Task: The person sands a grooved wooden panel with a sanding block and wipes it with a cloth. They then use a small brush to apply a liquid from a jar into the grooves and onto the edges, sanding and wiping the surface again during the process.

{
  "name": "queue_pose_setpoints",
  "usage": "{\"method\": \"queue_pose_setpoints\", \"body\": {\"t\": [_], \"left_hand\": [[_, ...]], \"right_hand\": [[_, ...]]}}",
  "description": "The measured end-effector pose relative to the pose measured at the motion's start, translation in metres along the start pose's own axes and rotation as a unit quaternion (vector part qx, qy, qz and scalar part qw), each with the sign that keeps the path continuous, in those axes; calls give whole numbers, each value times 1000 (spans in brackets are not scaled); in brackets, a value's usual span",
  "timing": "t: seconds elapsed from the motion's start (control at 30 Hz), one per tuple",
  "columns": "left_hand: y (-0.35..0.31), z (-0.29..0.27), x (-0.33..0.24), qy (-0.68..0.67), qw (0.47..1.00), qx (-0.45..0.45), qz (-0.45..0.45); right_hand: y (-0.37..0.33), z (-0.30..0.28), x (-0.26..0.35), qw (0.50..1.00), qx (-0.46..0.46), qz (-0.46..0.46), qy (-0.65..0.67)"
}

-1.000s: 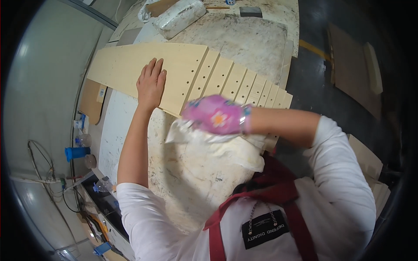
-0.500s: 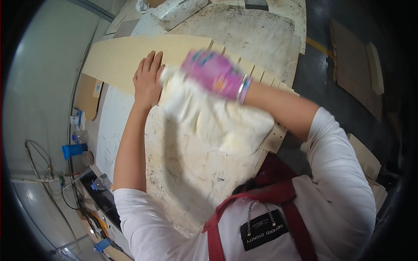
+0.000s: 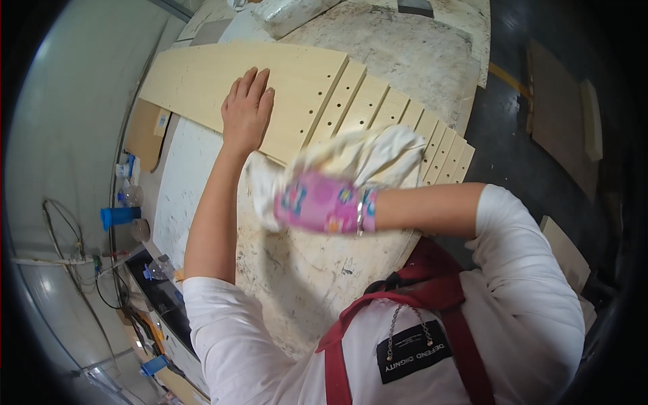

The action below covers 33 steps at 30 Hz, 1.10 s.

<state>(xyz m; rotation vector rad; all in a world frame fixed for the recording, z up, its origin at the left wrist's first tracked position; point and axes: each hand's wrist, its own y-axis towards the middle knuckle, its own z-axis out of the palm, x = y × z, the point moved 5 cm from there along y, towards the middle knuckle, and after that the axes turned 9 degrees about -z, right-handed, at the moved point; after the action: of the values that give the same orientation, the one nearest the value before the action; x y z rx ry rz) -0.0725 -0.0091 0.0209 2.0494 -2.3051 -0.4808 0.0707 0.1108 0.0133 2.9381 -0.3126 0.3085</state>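
My bare left hand (image 3: 248,115) lies flat on the top pale wooden board (image 3: 196,74), fingers stretched forward. Beneath it, several similar boards are fanned out in steps to the right, their ends showing small dark holes. A crumpled white cloth (image 3: 391,152) drapes over the near edges of the boards and the tabletop. My right hand (image 3: 317,202), in a pink patterned glove with a bracelet at the wrist, grips this cloth near the boards' near edge. Motion blurs it, and the gloved fingertips are partly hidden.
The stained worktable (image 3: 324,283) extends under the boards. A wrapped white bundle (image 3: 290,15) and a dark block (image 3: 415,7) sit at the far side. Along the left edge are bottles, a blue container (image 3: 119,217) and hoses. More panels (image 3: 563,101) stand at the right.
My right hand has swept the cloth back toward me, off the boards' upper face, uncovering their stepped ends and holes. My left hand stays flat on the board.
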Motion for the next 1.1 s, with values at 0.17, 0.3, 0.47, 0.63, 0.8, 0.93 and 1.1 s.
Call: {"method": "queue_pose_setpoints", "body": {"t": [0.17, 0.3, 0.47, 0.63, 0.8, 0.93, 1.1], "left_hand": [[-4, -1, 3, 13, 1000, -5, -7], [-1, -1, 0, 3, 1000, 1, -3], [-2, 1, -1, 18, 1000, 3, 11], [-3, 3, 9, 15, 1000, 5, 7], [2, -3, -5, 15, 1000, 16, 1], [1, 0, 4, 14, 1000, 22, -9], [0, 1, 7, 9, 999, 32, 0]], "right_hand": [[-46, -19, -16, 941, -264, -77, 199], [-47, -52, -55, 995, -18, 99, -18], [-78, -38, -108, 930, -338, -5, -146], [-152, -60, -267, 895, -244, 373, 19], [-140, -89, -159, 896, -307, 94, -308], [-54, -22, -90, 969, -91, 228, -39], [-63, -7, -66, 967, -251, 42, -12]]}}
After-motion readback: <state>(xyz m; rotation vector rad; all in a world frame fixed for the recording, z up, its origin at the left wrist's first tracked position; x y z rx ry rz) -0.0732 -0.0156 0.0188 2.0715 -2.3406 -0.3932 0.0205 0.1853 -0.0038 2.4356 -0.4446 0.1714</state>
